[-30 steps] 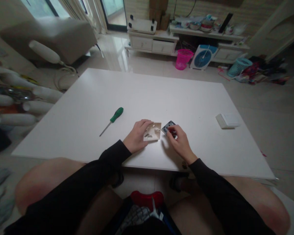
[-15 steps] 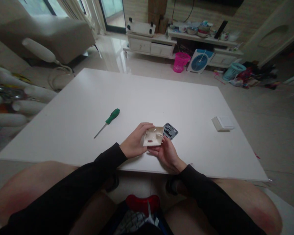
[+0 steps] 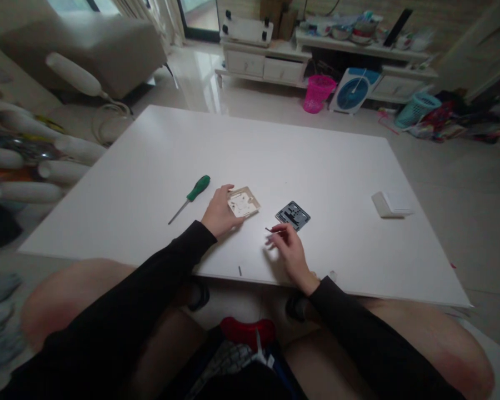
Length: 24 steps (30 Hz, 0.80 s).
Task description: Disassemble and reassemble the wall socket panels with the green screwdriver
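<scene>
My left hand (image 3: 220,215) grips a shallow white plastic wall box (image 3: 244,203) by its left side, its open face turned up. Between the fingertips of my right hand (image 3: 290,251) is a small dark screw (image 3: 268,229), held just above the table. Partly behind those fingers lies a flat dark grey plate with cut-outs (image 3: 292,214). A green-handled screwdriver (image 3: 198,188) rests left of the box, its tip towards me. Close to the table's front edge lies another small screw-like piece (image 3: 240,271).
The white table (image 3: 241,144) reaches across in front of my knees. On its right side is a white square block (image 3: 391,204). A small clear piece (image 3: 332,275) sits by my right wrist. Beyond the table stand a pink basket (image 3: 319,93) and a blue fan (image 3: 353,91).
The box has moved left and away from me, now in my left hand alone. My right hand has come off it and holds a screw. The small piece near the front edge now shows.
</scene>
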### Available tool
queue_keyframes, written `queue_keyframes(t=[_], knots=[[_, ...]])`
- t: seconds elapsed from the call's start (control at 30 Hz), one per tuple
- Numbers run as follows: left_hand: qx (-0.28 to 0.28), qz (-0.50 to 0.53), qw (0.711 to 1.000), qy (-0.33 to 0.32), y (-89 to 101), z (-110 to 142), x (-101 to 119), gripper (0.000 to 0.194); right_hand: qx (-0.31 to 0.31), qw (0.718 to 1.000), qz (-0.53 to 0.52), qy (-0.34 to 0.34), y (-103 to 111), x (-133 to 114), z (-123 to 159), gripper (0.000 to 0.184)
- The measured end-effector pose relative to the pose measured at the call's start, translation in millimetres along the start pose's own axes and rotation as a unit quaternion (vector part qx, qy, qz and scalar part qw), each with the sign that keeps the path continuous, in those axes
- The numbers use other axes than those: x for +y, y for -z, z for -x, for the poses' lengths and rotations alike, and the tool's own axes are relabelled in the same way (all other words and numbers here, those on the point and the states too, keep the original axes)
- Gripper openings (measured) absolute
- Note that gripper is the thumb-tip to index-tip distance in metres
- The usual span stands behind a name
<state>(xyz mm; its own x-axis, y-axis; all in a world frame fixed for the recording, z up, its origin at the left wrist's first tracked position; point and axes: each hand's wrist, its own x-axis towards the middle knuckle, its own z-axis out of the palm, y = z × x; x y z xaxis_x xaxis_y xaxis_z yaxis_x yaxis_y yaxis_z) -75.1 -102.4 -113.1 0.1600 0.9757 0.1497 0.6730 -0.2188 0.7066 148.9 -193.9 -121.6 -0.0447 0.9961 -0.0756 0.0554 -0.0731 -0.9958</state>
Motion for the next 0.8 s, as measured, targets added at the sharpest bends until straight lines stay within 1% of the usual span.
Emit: queue_keyframes(t=[0.03,0.07,0.1,0.13,0.17,0.2,0.23,0.27,0.3,0.33,0.37,0.4,0.43,0.47,0.5,0.53,0.57,0.6,0.63,0.67,0.7,0.73,0.77,0.8], knots=[[-0.012,-0.035,0.999,0.009,0.5,0,-1,0.089,-0.061,0.993,0.072,0.067,-1,-4,7,0.031],[-0.025,-0.069,0.997,0.015,1.0,0,-2,0.091,-0.124,0.976,0.125,0.127,-3,-9,14,0.032],[-0.036,-0.096,0.995,0.018,2.1,0,-2,0.094,-0.166,0.958,0.159,0.171,-4,-13,23,0.029],[-0.045,-0.115,0.992,0.016,4.0,1,-1,0.097,-0.187,0.946,0.178,0.195,-5,-16,33,0.023],[-0.053,-0.125,0.991,0.007,7.3,1,1,0.100,-0.194,0.943,0.187,0.197,-5,-17,43,0.017],[-0.060,-0.129,0.990,-0.003,12.0,2,2,0.101,-0.187,0.948,0.186,0.179,-7,-16,55,0.010],[-0.066,-0.128,0.989,-0.013,17.9,2,4,0.098,-0.184,0.957,0.175,0.140,-9,-12,68,0.007],[-0.070,-0.126,0.989,-0.017,24.9,2,6,0.091,-0.197,0.966,0.148,0.082,-14,-5,81,0.011],[-0.071,-0.125,0.990,-0.013,32.3,2,8,0.082,-0.187,0.977,0.101,0.002,-21,5,94,0.019],[-0.070,-0.123,0.990,-0.003,39.8,1,11,0.071,-0.179,0.978,0.027,-0.100,-32,17,107,0.028],[-0.066,-0.120,0.991,0.006,46.8,0,14,0.062,-0.173,0.960,-0.071,-0.209,-47,30,118,0.036],[-0.059,-0.114,0.992,0.012,53.2,-1,18,0.054,-0.144,0.931,-0.156,-0.297,-64,42,127,0.042],[-0.050,-0.107,0.993,0.013,58.9,-2,23,0.047,-0.134,0.920,-0.177,-0.322,-84,53,135,0.044],[-0.042,-0.102,0.994,0.011,63.9,-3,28,0.041,-0.127,0.917,-0.185,-0.330,-104,62,141,0.044],[-0.043,-0.101,0.994,0.010,68.1,-4,33,0.035,-0.122,0.915,-0.190,-0.334,-123,67,146,0.042],[-0.062,-0.109,0.992,0.014,71.7,-4,37,0.029,-0.124,0.913,-0.193,-0.336,-139,69,150,0.040],[-0.100,-0.125,0.987,0.021,74.6,-3,41,0.022,-0.138,0.911,-0.195,-0.338,-151,68,153,0.037],[-0.153,-0.145,0.977,0.031,76.5,-1,44,0.017,-0.153,0.910,-0.191,-0.334,-159,64,154,0.033],[-0.208,-0.166,0.963,0.040,77.3,2,46,0.012,-0.167,0.915,-0.181,-0.321,-160,58,154,0.028],[-0.255,-0.181,0.949,0.047,76.7,6,47,0.008,-0.182,0.923,-0.161,-0.297,-157,51,152,0.021],[-0.288,-0.190,0.937,0.051,74.7,10,47,0.005,-0.203,0.939,-0.121,-0.252,-148,42,148,0.013],[-0.305,-0.195,0.930,0.055,71.2,15,46,0.007,-0.217,0.953,-0.075,-0.199,-136,33,141,0.006],[-0.314,-0.199,0.926,0.059,66.4,19,45,0.012,-0.221,0.963,-0.033,-0.154,-122,23,132,0.007],[-0.318,-0.202,0.924,0.061,60.8,24,43,0.016,-0.211,0.971,0.004,-0.116,-105,13,122,0.008]])
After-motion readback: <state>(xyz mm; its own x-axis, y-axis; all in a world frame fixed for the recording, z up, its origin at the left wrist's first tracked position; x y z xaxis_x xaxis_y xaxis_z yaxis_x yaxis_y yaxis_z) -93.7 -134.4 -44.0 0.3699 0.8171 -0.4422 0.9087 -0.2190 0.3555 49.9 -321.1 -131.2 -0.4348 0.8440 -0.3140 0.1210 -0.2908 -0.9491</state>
